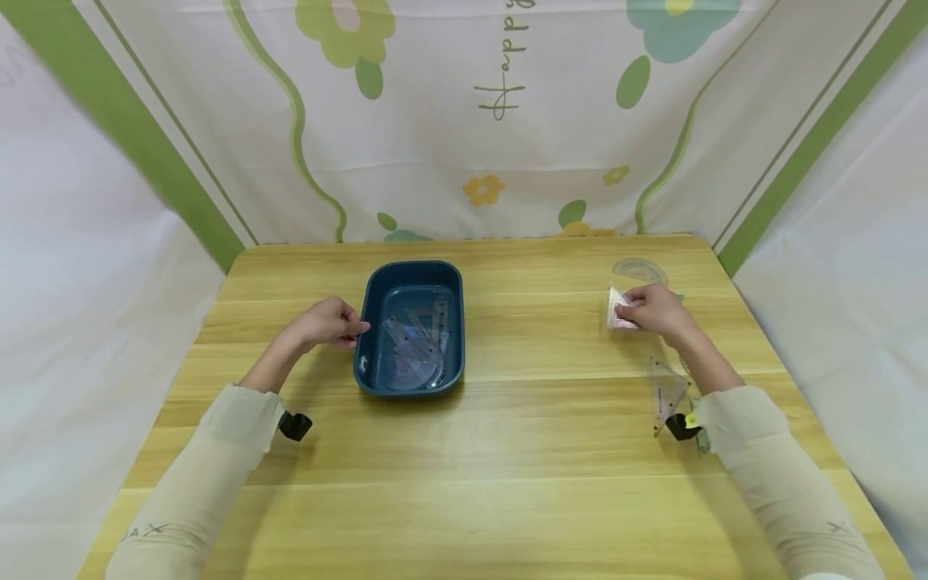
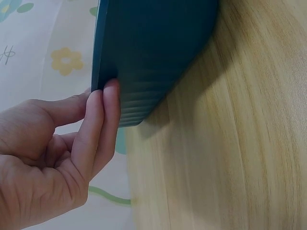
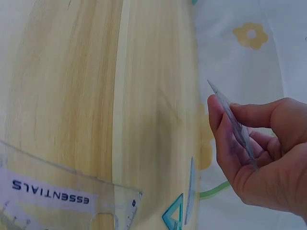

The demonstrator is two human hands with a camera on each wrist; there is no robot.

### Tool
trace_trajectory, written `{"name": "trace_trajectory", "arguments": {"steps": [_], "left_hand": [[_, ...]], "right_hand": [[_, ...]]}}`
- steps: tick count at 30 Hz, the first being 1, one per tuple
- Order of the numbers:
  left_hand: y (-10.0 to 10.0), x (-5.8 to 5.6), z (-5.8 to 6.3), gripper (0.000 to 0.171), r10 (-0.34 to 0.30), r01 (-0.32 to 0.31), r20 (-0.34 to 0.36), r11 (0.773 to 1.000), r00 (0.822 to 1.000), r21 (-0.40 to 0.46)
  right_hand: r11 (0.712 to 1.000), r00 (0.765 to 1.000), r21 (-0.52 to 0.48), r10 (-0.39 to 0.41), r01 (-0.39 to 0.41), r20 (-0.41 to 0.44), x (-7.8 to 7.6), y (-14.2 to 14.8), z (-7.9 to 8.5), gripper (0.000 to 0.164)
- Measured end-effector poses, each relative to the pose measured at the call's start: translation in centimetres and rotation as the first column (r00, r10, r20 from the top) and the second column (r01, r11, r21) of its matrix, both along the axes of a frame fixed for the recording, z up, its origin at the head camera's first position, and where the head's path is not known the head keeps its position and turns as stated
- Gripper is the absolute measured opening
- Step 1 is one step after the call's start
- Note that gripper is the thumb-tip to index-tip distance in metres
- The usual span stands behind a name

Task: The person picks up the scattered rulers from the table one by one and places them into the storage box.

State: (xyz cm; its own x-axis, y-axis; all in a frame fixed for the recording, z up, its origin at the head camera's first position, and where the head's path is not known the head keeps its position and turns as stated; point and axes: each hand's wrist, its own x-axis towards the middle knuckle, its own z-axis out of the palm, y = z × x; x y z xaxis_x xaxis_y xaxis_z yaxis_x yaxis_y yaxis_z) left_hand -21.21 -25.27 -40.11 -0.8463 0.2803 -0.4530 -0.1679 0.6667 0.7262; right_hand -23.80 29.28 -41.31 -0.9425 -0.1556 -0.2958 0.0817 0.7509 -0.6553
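My left hand (image 1: pixel 328 324) pinches the left rim of a dark blue rectangular plastic basin (image 1: pixel 412 272), thumb on the inner side and fingers against the outer wall (image 2: pixel 153 43). Several clear rulers and protractors (image 1: pixel 416 354) lie overlapped on the basin's floor. Over the right side of the table, my right hand (image 1: pixel 655 309) holds a clear set square (image 1: pixel 619 310) between thumb and fingers. In the right wrist view this set square (image 3: pixel 235 124) is tilted and seen nearly edge-on, above the tabletop.
A clear protractor (image 1: pixel 641 270) lies beyond my right hand. Closer to me, another clear set square (image 1: pixel 667 393) marked ESSENTIALS lies beside my right wrist, which partly hides more pieces. A small teal triangle (image 3: pixel 172 212) shows in the right wrist view. A printed cloth (image 1: pixel 435 121) hangs behind the table.
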Motion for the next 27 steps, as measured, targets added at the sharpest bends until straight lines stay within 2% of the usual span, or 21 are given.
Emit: {"name": "trace_trajectory", "arguments": {"steps": [14, 22, 27], "left_hand": [[0.2, 0.3, 0.5, 0.026, 0.014, -0.014, -0.009, 1.0, 1.0, -0.005], [0.2, 0.2, 0.3, 0.029, 0.009, -0.009, 0.002, 1.0, 1.0, 0.004], [0.2, 0.1, 0.2, 0.028, 0.009, -0.009, 0.002, 1.0, 1.0, -0.007]], "right_hand": [[0.994, 0.999, -0.093, 0.049, -0.05, -0.007, 1.0, -2.6, 1.2, 0.056], [0.98, 0.998, -0.186, 0.068, -0.065, 0.009, 1.3, -4.7, 1.6, 0.036], [0.969, 0.993, -0.22, 0.114, -0.114, -0.01, 1.3, -6.3, 1.8, 0.024]]}}
